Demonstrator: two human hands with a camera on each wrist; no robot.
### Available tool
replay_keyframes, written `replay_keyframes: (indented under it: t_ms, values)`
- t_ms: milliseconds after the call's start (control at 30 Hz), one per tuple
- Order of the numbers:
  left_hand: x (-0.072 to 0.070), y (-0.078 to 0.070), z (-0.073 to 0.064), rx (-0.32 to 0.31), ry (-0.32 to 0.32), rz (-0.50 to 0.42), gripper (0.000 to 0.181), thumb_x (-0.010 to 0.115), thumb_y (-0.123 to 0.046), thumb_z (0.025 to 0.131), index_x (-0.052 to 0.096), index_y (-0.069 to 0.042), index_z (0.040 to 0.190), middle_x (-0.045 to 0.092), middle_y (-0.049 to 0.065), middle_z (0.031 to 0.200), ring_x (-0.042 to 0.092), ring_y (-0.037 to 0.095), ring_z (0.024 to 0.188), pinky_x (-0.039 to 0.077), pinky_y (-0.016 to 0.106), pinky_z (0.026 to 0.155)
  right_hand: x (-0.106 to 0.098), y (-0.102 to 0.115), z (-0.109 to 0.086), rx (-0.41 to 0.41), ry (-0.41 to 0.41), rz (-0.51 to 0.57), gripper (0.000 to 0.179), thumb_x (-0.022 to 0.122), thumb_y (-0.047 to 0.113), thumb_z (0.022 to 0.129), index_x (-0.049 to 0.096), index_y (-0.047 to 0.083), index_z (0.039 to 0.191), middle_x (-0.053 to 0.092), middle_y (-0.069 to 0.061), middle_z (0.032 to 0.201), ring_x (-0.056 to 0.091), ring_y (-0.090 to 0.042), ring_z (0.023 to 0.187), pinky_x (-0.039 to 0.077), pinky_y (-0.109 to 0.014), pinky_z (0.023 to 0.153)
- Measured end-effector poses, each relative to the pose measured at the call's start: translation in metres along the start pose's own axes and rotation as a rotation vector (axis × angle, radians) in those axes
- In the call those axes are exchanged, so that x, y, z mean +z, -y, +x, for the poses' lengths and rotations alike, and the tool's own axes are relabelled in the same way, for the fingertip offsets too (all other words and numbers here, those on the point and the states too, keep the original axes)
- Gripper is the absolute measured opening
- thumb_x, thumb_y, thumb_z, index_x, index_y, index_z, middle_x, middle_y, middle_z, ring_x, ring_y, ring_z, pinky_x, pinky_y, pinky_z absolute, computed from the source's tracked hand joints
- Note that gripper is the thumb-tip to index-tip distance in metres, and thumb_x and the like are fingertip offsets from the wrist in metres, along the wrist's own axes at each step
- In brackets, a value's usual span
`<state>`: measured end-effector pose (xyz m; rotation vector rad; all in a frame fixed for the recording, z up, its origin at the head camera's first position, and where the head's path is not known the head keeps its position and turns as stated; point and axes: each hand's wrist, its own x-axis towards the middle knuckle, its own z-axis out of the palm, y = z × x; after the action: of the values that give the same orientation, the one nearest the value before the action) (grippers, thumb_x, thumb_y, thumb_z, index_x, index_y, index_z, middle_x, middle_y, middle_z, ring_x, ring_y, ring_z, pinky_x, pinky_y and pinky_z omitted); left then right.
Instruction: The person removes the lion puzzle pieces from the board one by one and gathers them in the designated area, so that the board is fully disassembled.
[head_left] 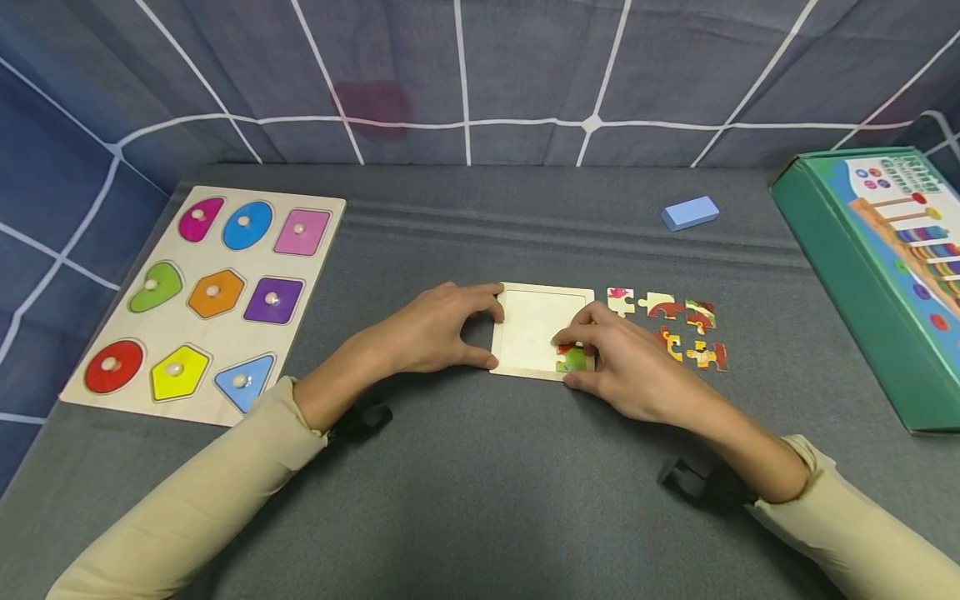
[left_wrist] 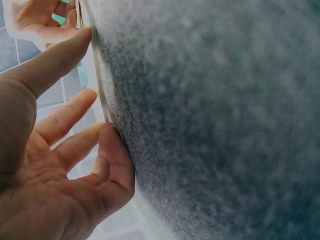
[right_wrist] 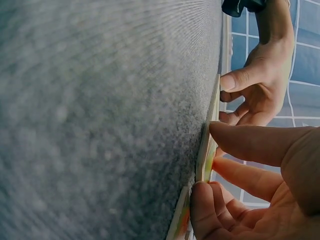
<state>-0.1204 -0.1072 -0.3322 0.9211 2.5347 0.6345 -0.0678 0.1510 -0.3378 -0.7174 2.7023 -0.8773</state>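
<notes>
A square wooden puzzle tray (head_left: pixel 534 321) lies flat on the grey cloth. My left hand (head_left: pixel 442 327) rests at its left edge, thumb near the lower corner and fingertips near the upper one. In the left wrist view the left hand's fingertips (left_wrist: pixel 89 95) touch the tray's edge. My right hand (head_left: pixel 630 362) is over the tray's lower right corner. Between its thumb and fingers is a green and red puzzle piece (head_left: pixel 572 360), partly hidden. Several loose pieces lie right of the tray, among them a red and yellow one (head_left: pixel 702 356).
At left lies a wooden peg board (head_left: pixel 202 350) with coloured knobbed shapes. A blue block (head_left: pixel 690 214) sits at the back right. A green box (head_left: pixel 847 283) stands at far right. Behind the table hangs a blue cloth (head_left: pixel 525 75) with white lines.
</notes>
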Motion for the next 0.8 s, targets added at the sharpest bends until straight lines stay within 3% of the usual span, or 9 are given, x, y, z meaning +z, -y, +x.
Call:
replay_keyframes:
  t_ms: [800]
  values:
    - [0.0007,0.0011,0.0014,0.007,-0.005,-0.002,0.045,0.085,-0.031,0.079,0.065,-0.013,0.116,0.045,0.009,0.15,0.051,0.028,0.124,0.037,0.045,0.103,0.0018,0.0014,0.0004,-0.01,-0.01,-0.009,0.034,0.082,0.012,0.081,0.066,0.015,0.11,0.051,0.002,0.086,0.045,-0.012,0.07,0.038,-0.032,0.059]
